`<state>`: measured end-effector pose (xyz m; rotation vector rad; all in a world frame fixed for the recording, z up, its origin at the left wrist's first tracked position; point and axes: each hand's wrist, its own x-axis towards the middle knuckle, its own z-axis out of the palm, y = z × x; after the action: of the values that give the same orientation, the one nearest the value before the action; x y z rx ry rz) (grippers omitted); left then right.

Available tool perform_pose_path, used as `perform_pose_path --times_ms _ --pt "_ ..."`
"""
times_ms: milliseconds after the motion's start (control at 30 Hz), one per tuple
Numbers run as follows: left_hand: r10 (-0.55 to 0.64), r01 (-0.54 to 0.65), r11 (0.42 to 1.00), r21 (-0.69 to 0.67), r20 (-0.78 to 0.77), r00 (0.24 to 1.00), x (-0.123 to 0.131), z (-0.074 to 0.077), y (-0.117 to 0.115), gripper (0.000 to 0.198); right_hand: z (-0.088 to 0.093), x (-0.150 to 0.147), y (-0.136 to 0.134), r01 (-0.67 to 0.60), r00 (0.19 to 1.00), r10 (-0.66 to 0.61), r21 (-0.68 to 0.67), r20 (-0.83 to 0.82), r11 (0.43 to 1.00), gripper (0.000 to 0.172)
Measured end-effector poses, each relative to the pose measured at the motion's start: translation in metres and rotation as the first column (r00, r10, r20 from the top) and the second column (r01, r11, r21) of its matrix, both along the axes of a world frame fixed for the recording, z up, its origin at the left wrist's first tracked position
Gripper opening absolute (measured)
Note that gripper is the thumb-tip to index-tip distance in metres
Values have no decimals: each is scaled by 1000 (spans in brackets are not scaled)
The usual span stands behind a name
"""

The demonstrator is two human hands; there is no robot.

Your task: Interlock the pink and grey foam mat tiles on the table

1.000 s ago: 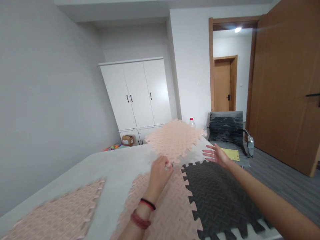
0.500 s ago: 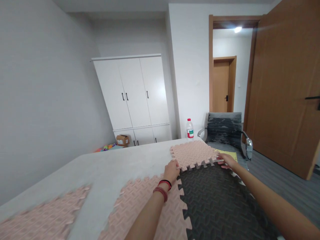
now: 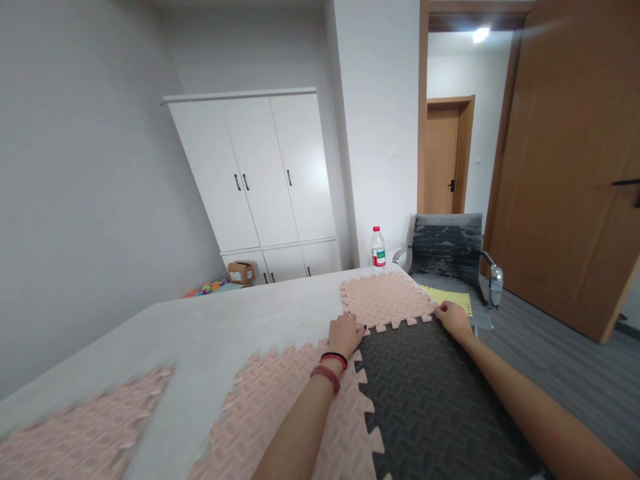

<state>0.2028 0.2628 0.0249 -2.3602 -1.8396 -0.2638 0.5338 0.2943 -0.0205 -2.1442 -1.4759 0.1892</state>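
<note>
A black foam mat tile (image 3: 440, 400) lies on the white table, its toothed far edge against a pink tile (image 3: 385, 299) behind it. Left of the black tile is another pink tile (image 3: 285, 393). My left hand (image 3: 345, 333) rests where the three tiles meet, fingers bent down at the corner; what its fingertips hold, if anything, is hidden. My right hand (image 3: 454, 319) pinches the edge at the far right corner, where the black tile and the far pink tile meet.
One more pink tile (image 3: 90, 427) lies at the table's left. A bottle with a red cap (image 3: 378, 248) stands at the far edge of the table (image 3: 210, 333). Beyond are a chair (image 3: 447, 247) with a yellow sheet (image 3: 453, 299), a cabinet and a cardboard box (image 3: 241, 272).
My right fingers have closed into a pinch at the corner. The gap between the black tile and the far pink tile has narrowed. The view has tilted slightly down.
</note>
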Motion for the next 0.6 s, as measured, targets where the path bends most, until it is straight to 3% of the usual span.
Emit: perform_pose_path --times_ms 233,400,600 --pt "42 -32 994 106 -91 995 25 1 -14 33 2 -20 -1 -9 976 22 -57 218 998 38" --pt "-196 203 979 23 -171 965 58 3 -19 24 5 -28 -3 -41 941 78 -118 330 992 40" --pt "-258 237 965 -112 -234 937 72 9 -26 24 24 -33 -1 -159 895 224 -193 386 968 32"
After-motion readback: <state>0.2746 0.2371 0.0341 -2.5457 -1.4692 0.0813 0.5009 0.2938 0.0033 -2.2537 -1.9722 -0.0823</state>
